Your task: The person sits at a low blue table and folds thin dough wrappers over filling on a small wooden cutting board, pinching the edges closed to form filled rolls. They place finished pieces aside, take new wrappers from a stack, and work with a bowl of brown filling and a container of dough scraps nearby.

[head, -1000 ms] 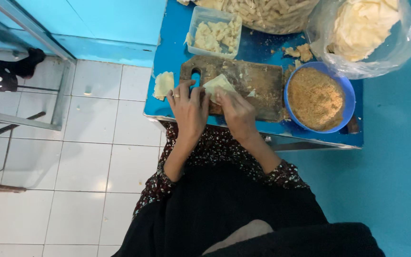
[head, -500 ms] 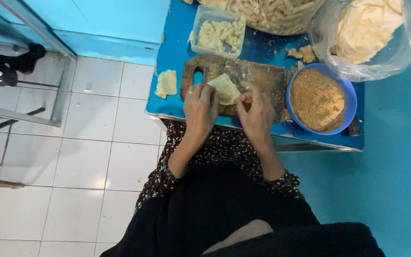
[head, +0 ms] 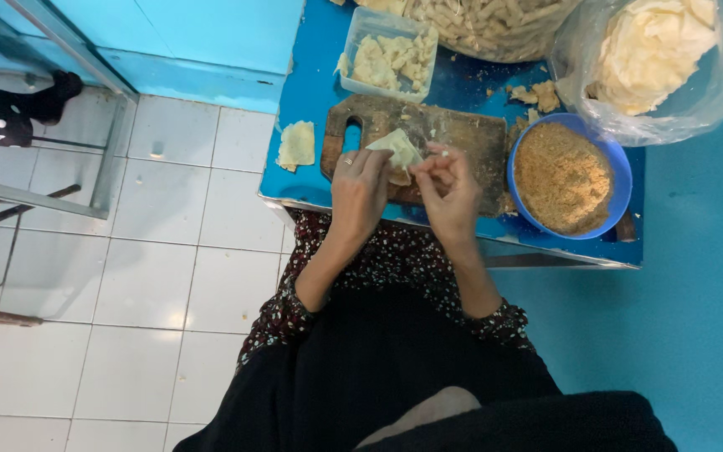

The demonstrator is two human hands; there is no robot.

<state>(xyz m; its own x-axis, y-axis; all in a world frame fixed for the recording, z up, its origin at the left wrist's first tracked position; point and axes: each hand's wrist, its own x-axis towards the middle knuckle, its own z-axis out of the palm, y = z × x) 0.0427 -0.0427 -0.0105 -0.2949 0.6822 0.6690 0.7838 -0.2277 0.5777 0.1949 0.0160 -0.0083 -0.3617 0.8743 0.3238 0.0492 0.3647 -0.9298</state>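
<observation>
Head view: both hands, left (head: 360, 188) and right (head: 448, 188), still pinch the wrapper (head: 398, 151) over the board (head: 453, 138), now folded smaller, right of it a bowl (head: 621, 180) of crumbs (head: 564, 176).

Both forearms reached forward side by side, left hand (head: 360, 191) lying palm down with fingers curled in, right hand (head: 448, 191) pinching its fingertips together close beside it.

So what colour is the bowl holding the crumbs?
Blue; the bowl shows best in the head view.

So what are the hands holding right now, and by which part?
Both the left hand and the right hand pinch a pale folded pastry sheet by its near lower edge, above the wooden cutting board.
</observation>
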